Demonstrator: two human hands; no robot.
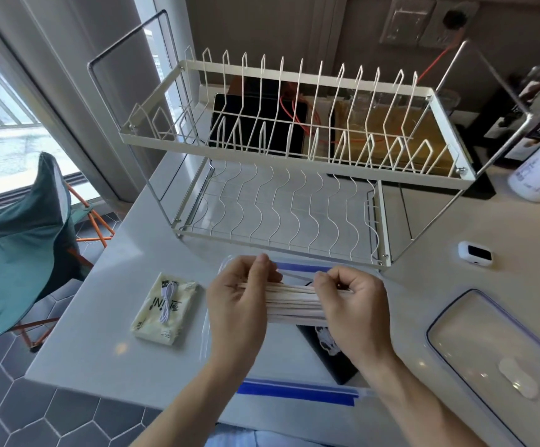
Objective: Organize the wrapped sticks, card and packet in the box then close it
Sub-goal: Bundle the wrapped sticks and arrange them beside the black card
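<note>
Here, two bare hands hold a bundle of wrapped sticks [294,301] level above an open clear box [230,369] with blue clips on a pale counter [101,350]. The left hand [239,301] grips the bundle's left end, fingers curled narrowly around it with the thumb on top. The right hand [352,304] closes over the right end, its fingertips pinched tight on the sticks. Directly beneath the right hand's fingers, a black card [330,350] with a white design lies inside the box, partly hidden by the wrist. Left of the left hand's fingers, just beside the box and outside it, lies a pale yellow packet [165,309] showing a coiled white cable. To the right of the right hand, well apart, the clear box lid [501,350] with a blue seal rests flat on the counter. Beyond the fingertips of both hands stands a white two-tier wire dish rack [294,162], and a small white device [476,252] with a dark screen sits past the right hand, near the rack's corner.
</note>
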